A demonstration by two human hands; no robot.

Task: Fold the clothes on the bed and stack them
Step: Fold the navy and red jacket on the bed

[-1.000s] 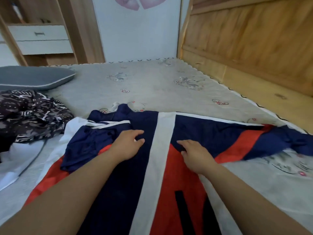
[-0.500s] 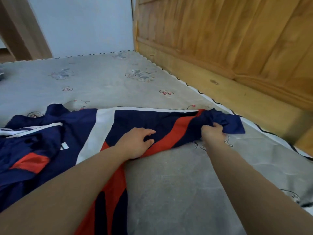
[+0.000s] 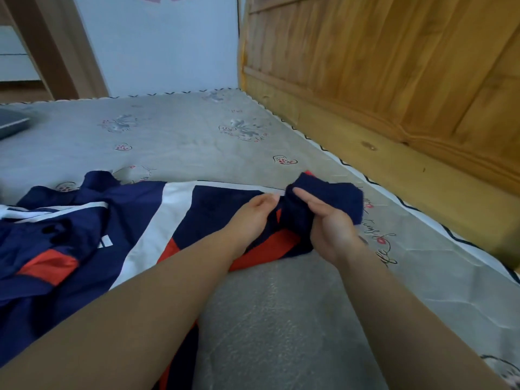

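Navy/red/white garment [image 3: 180,218] lies spread on the bed [image 3: 183,136], mostly left and centre, w/ its right sleeve end [image 3: 332,204] bunched and lifted just off the sheet. Right hand [image 3: 329,223] has the sleeve end gripped, thumb over the top, fingers wrapped under the navy cloth. Left hand [image 3: 253,215] sits right beside it, touching; fingers fairly straight, tips pressed on the sleeve fabric, palm resting on the garment's body. Garment's left part is crumpled in folds near the frame's left edge.

Around: grey pillow corner [image 3: 11,122] far left, well apart from the hands. Wooden headboard/side panel [image 3: 394,80] runs along the bed's right edge, near the sleeve. Pale wall [image 3: 163,43] behind, wooden furniture upright [image 3: 56,43] at top left.

Open room: bare printed sheet beyond the garment up to the far bed edge, and bare sheet between the forearms at the near side.
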